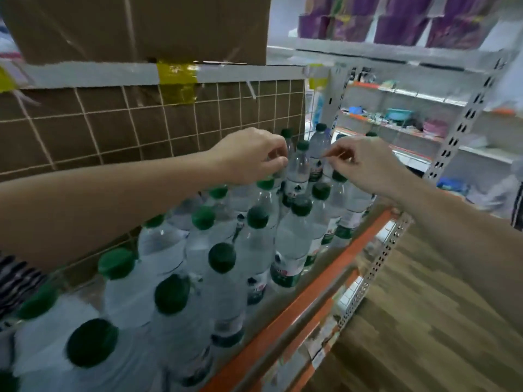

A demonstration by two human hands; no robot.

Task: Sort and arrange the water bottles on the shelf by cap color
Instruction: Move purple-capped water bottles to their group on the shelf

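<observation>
Both arms reach over a shelf (297, 306) with an orange front edge, packed with clear water bottles (291, 236) standing upright and close together. The caps come in two greens: the bright caps (116, 263) run along the back, next to the brown backing behind a wire grid (141, 123), and the dark caps (222, 257) stand nearer the front edge and on toward the far end. The left hand (254, 157) hovers at the far part of the back row, fingers curled down with the thumb against the fingertips, right above a bright-capped bottle (266, 183). I cannot tell whether it grips a bottle top or nothing. The right hand (365, 165) is just across from it, over the front rows, thumb and forefinger drawn together at the tips close to a tall dark-capped bottle (318, 148). Whether it pinches anything I cannot tell. Between the two hands stands another dark-capped bottle (298, 168). A cardboard box (135, 24) sits on the level above, with a strip of yellow tape (177, 80) on the rail under it. To the right are a perforated post (458, 123), more shelves with purple packs (396, 24) on top, and a wood floor (424, 306).
</observation>
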